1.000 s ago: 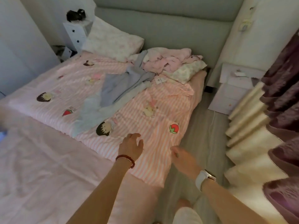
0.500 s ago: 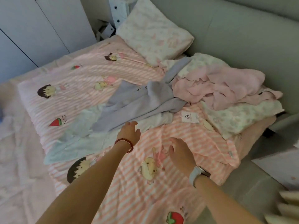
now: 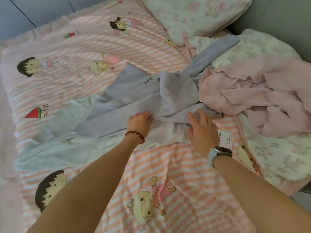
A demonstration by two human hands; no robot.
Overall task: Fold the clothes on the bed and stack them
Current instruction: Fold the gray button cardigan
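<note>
My left hand [image 3: 140,121] pinches the lilac top's [image 3: 151,100] near hem; my right hand [image 3: 201,130] lies flat, released, beside it. The top stretches away across the bed [image 3: 84,56], toward the pillow.

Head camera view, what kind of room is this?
Most likely a bedroom, maybe a child's: a bed under a striped cartoon-print quilt, a pillow by a padded headboard, and loose clothes, among them a lilac top.
</note>
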